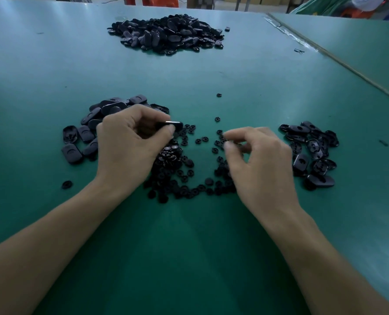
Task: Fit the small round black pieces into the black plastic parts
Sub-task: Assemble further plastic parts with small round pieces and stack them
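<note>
**Desk:** Where are you at?

**Me:** My left hand (130,142) is curled round one plastic part (174,125), pinched between thumb and fingers just above the table (189,246). It sits at the left edge of the scatter of round pieces (177,178).

**Desk:** And the other hand?

**Me:** My right hand (264,164) hangs over the right side of that scatter, thumb and forefinger drawn close at the tips. It's blurred there, so I cannot tell whether a piece sits between them.

**Desk:** What does the next move turn on?

**Me:** The plastic part lies with its long axis across, left to right. Its free end pokes out of my grip towards the right hand, with a gap of table between the two. Loose round pieces lie right under the right fingertips (229,145), so that hand is the nearer one for the pick. Then it has to go left to meet the part. I'd judge this one isn't fitted yet.

**Desk:** Any bins or trays?

**Me:** None in view. Everything lies loose on the table:
- a left heap (91,133) of parts just behind my left hand;
- a smaller right heap (311,153) beside my right hand;
- a big far heap (166,32) well across the table.

Whether the right heap is finished work, I can't make out.
</note>
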A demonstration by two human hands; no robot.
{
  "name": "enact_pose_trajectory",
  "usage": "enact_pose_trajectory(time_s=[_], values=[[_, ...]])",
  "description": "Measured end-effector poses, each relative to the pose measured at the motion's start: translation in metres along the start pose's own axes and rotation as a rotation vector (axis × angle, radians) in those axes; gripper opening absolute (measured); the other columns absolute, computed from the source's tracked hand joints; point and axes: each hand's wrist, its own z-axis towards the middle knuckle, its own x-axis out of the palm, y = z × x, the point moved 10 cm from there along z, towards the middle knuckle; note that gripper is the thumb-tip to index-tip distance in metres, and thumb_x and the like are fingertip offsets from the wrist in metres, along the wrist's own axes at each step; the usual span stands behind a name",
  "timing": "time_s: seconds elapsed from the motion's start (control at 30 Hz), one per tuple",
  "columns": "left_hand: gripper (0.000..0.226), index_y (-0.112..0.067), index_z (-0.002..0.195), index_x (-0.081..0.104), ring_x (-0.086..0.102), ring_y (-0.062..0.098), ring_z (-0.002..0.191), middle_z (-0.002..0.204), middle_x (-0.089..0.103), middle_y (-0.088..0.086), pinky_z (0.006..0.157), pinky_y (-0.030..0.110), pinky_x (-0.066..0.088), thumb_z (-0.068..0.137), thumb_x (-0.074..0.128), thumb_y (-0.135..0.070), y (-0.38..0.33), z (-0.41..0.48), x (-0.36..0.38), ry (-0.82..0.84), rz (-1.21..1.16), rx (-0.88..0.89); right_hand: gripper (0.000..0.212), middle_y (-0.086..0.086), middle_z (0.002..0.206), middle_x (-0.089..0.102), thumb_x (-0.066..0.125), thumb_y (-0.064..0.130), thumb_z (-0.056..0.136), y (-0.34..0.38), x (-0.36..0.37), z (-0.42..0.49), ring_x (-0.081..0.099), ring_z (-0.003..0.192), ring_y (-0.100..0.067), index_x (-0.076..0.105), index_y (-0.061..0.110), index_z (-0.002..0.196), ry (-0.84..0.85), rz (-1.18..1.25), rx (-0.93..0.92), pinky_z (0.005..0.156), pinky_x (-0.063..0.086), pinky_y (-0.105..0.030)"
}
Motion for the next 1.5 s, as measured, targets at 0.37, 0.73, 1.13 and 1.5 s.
enact_pose_trajectory(time_s=[0.37, 0.73, 1.13, 1.5], values=[[0.009, -0.026, 0.097, 0.075, 0.060, -0.010, 0.066, 0.077, 0.065, -0.022, 0.067, 0.007, 0.047, 0.088, 0.075, -0.027, 0.014, 0.012, -0.017, -0.065, 0.321, -0.046, 0.044, -0.002, 0.144, 0.039, 0.047, 0.016, 0.093, -0.054, -0.016, -0.010, 0.030, 0.131, -0.028, 0.053, 0.035, 0.132, 0.222, -0.484, 0.393, 0.104, 0.026, -0.045], [0.024, -0.027, 0.113, 0.067, 0.054, 0.030, 0.109, 0.110, 0.048, 0.000, 0.092, 0.046, 0.048, 0.089, 0.070, -0.027, 0.027, 0.016, -0.021, -0.064, 0.617, -0.142, 0.055, -0.006, 0.149, 0.037, 0.050, 0.004, 0.089, -0.062, -0.022, -0.007, 0.035, 0.132, -0.033, 0.052, 0.034, 0.135, 0.174, -0.489, 0.402, 0.107, 0.027, -0.045], [0.004, -0.024, 0.087, 0.070, 0.055, 0.014, 0.073, 0.073, 0.059, -0.016, 0.067, 0.036, 0.052, 0.088, 0.072, -0.027, -0.012, -0.003, 0.004, 0.009, 0.431, 0.108, 0.049, -0.004, 0.116, 0.063, 0.056, -0.007, 0.088, -0.060, -0.030, 0.001, 0.037, 0.084, -0.017, 0.069, 0.032, 0.115, 0.007, -0.341, 0.305, 0.084, 0.024, -0.035], [0.015, -0.027, 0.080, 0.070, 0.054, 0.003, 0.058, 0.066, 0.064, -0.009, 0.057, 0.009, 0.043, 0.084, 0.076, -0.014, -0.007, -0.011, 0.018, 0.067, 0.127, 0.008, 0.033, -0.005, 0.128, 0.057, 0.055, 0.010, 0.096, -0.063, -0.028, 0.000, 0.051, 0.115, -0.033, 0.067, 0.029, 0.120, 0.064, -0.390, 0.315, 0.094, 0.036, -0.043]])
